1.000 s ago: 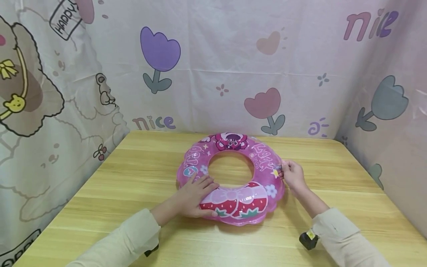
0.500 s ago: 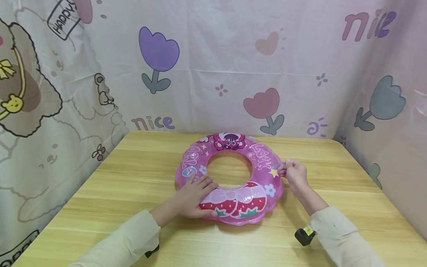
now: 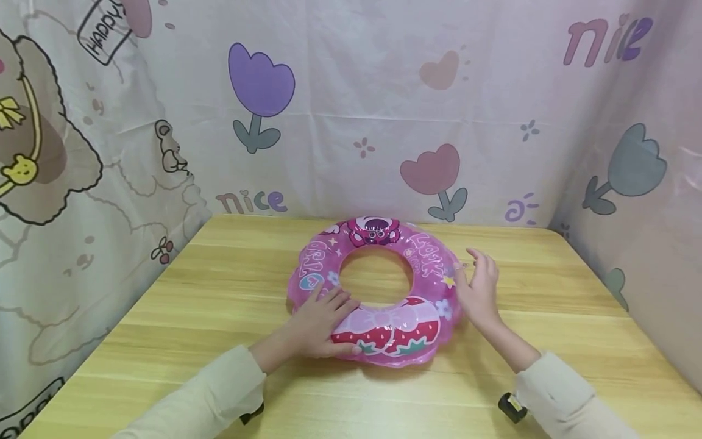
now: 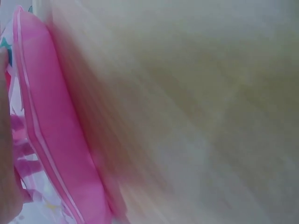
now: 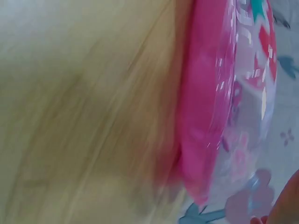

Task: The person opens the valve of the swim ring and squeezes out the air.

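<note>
A pink inflatable swim ring lies on the table, printed with strawberries, a bear face and lettering. My left hand rests spread over its near left side. At the ring's right edge is my right hand, fingers raised and loosely extended, thumb against the ring's side. A small clear valve sticks up beside that thumb. The left wrist view shows the ring's pink side with the left hand at the frame edge. In the right wrist view the ring stands beside a sliver of my right hand.
The wooden table extends on all sides of the ring. Printed cloth hangs behind it and along both sides. A black wrist device sits under the right sleeve, and another under the left.
My right hand has let go of the small valve, its pinching fingers now lifted and opened. The ring has turned slightly counterclockwise. My left hand stays in place on the ring.
</note>
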{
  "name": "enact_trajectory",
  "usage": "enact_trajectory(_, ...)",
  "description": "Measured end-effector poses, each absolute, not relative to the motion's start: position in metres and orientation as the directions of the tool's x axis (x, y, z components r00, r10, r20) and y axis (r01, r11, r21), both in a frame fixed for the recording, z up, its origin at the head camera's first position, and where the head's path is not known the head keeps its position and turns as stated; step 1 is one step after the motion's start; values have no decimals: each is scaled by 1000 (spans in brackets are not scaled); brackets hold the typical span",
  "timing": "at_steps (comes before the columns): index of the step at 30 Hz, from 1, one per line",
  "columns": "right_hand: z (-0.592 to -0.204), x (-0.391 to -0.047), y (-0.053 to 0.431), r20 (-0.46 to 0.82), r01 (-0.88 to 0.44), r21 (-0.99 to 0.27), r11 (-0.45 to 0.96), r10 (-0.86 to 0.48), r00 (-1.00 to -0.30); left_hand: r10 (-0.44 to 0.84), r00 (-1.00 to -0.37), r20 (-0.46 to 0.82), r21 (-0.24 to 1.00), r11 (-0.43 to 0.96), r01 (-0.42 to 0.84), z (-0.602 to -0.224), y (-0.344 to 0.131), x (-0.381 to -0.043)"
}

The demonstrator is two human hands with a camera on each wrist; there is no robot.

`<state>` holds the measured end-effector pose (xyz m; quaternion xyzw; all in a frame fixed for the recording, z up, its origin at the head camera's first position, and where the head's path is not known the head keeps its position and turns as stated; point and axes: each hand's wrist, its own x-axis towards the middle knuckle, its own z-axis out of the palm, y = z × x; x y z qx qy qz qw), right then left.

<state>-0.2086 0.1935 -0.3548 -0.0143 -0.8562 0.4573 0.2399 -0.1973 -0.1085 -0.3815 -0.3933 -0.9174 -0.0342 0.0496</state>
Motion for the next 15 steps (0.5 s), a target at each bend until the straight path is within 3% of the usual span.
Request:
enact_trajectory(8,-364,-200,170,488,-420,-574,703,-118,-865,693,-706,144,-3,714,700,-380,-94,-198)
enact_trajectory(15,-378,-189,159,449,-536,-358,764,-363,-817,682,-714,156,-21,725,688,-378,-85,-199)
